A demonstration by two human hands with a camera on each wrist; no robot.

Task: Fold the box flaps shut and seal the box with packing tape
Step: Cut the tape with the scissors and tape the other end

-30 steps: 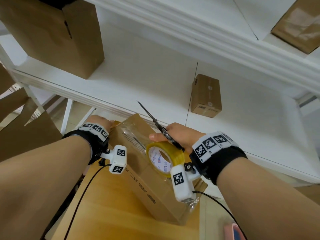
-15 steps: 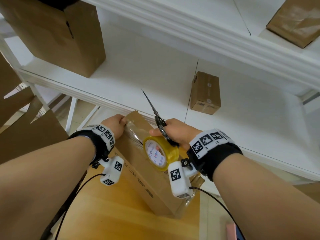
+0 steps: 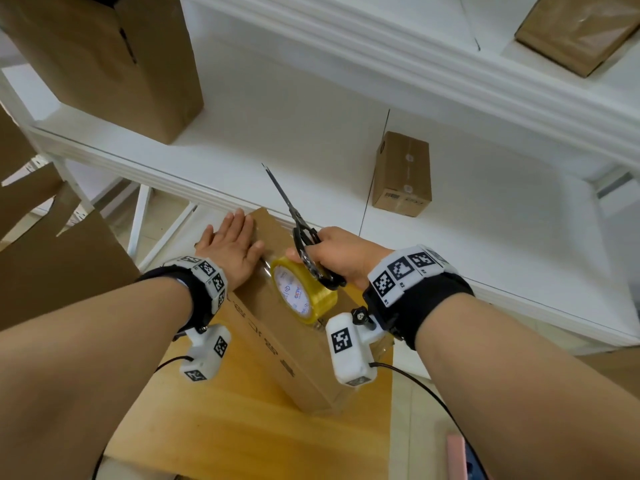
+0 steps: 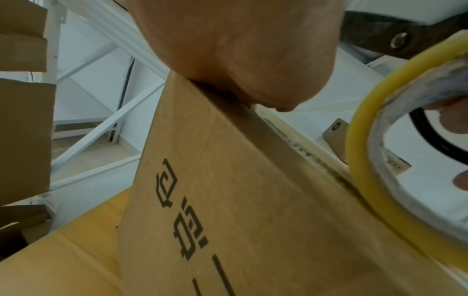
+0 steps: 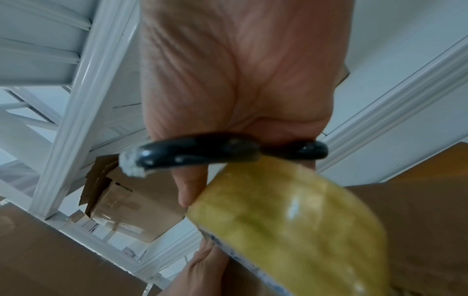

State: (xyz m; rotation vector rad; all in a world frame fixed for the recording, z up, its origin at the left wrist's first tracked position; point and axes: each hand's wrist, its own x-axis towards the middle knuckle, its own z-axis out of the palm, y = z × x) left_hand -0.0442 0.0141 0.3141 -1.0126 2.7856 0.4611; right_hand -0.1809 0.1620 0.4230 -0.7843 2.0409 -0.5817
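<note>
Cardboard box (image 3: pixel 277 341) lies on the wooden surface (image 3: pixel 225 427), flaps closed. Left hand (image 3: pixel 232 247) pressed flat on its top, grip released. Right hand (image 3: pixel 341 256) grasps tape roll (image 3: pixel 304 294) and scissors (image 3: pixel 299 230) above the box.

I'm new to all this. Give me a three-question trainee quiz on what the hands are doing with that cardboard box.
1. True or false: the left hand lies flat on the long brown cardboard box.
2. Which hand holds the yellow roll of packing tape?
3. The right hand also holds: A) a marker B) black-handled scissors C) a knife.

Key: 1 true; 2 right; 3 B.
</note>
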